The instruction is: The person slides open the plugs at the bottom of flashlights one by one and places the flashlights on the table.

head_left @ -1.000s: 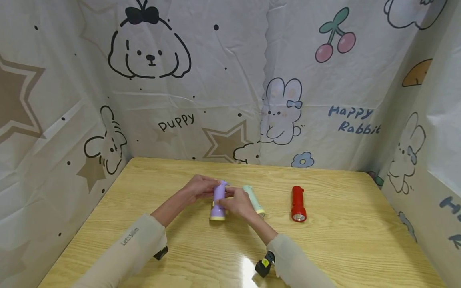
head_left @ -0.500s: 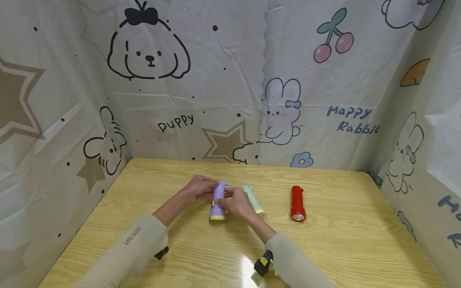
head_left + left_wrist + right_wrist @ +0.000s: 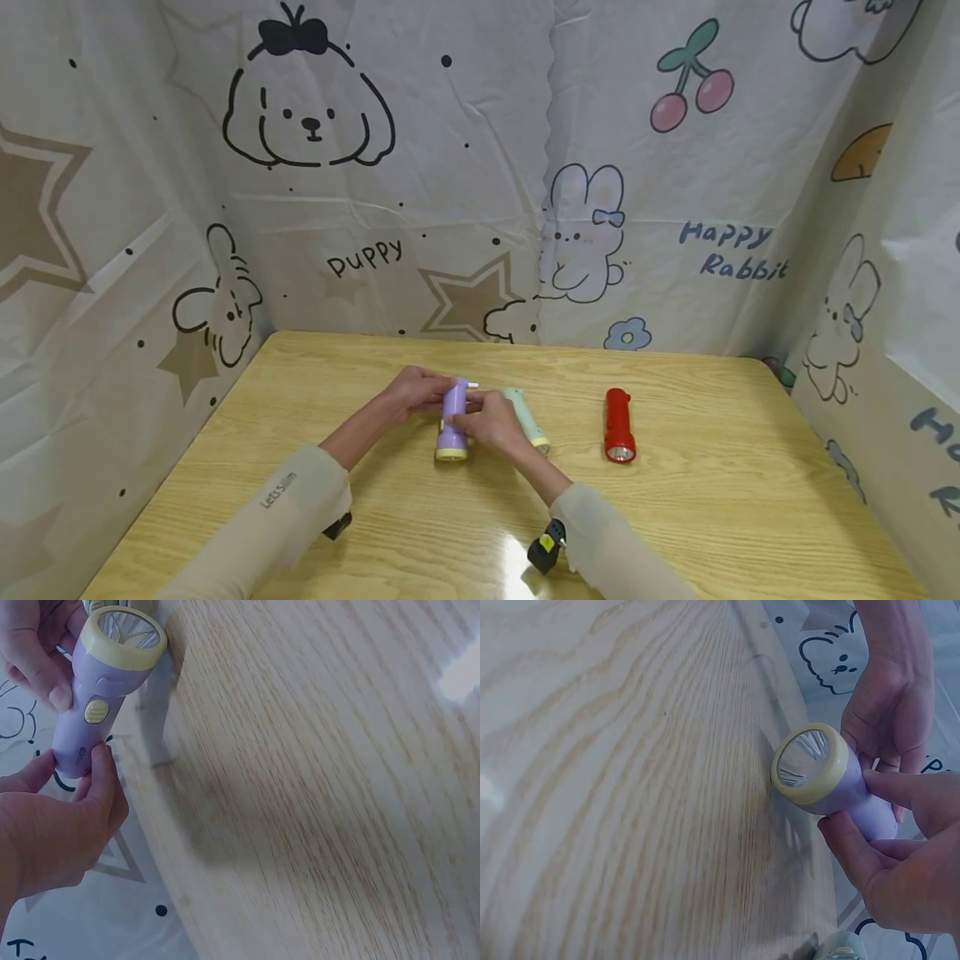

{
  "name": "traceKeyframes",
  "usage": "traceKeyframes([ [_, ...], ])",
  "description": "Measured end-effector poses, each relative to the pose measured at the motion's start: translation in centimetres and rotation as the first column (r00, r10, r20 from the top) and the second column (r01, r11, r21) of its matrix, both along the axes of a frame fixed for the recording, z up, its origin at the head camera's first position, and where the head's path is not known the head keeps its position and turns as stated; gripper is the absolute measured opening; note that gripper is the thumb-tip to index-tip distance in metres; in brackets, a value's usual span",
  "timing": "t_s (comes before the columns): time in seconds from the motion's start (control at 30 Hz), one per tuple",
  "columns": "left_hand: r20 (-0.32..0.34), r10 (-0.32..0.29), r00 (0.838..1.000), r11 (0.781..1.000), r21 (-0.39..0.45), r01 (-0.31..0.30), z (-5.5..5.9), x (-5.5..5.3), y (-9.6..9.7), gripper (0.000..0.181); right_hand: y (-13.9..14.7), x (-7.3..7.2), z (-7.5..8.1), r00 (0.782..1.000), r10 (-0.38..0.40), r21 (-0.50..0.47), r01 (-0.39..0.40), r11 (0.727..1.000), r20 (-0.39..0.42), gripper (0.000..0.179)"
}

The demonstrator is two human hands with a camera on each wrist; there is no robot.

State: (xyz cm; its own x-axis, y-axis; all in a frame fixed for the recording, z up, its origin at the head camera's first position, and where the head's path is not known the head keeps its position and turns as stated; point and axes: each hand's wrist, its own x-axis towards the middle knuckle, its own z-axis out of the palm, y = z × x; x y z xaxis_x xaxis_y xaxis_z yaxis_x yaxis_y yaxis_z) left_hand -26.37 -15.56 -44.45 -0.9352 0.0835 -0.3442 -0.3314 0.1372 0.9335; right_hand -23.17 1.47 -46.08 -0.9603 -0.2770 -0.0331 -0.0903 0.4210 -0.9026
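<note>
A purple flashlight (image 3: 454, 404) with a yellow rim is held between both hands over the table, its lens end toward me. My left hand (image 3: 414, 392) pinches the tail end, with thumb and fingers on either side in the left wrist view. Gripping the body just behind the head is my right hand (image 3: 497, 423); its thumb and fingers wrap the neck in the right wrist view. A small pale prong (image 3: 472, 385) sticks out to the right from the tail. The yellow switch (image 3: 97, 711) faces the left wrist camera.
A mint-green flashlight (image 3: 525, 415) with a yellow rim lies right behind my right hand. Farther right lies a red flashlight (image 3: 618, 423), lens toward me. The wooden table (image 3: 712, 500) ends at a printed cloth (image 3: 450, 192) hung around it.
The prong at the purple flashlight's tail now stands out brighter and straighter to the right. Both hands keep their hold, almost in place; the view has shifted slightly.
</note>
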Motion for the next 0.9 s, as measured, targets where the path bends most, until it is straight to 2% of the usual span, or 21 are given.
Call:
traceKeyframes([
  [0.33, 0.009, -0.007, 1.0, 0.999, -0.036, 0.008, -0.29, -0.41, -0.23, 0.037, -0.01, -0.55, -0.41, 1.0, 0.01, 0.037, -0.01, 0.999, -0.012, 0.033],
  [0.57, 0.0, -0.025, 1.0, 0.998, -0.051, 0.025, -0.58, -0.55, -0.3, 0.036, -0.1, -0.76, -0.64, 1.0, 0.01, 0.027, -0.01, 1.0, 0.014, 0.037],
  [0.9, 0.013, -0.003, 1.0, 0.997, -0.071, 0.004, -0.78, -0.58, -0.29, 0.03, -0.23, -0.69, -0.58, 1.0, -0.001, 0.041, 0.0, 0.999, 0.028, 0.04],
])
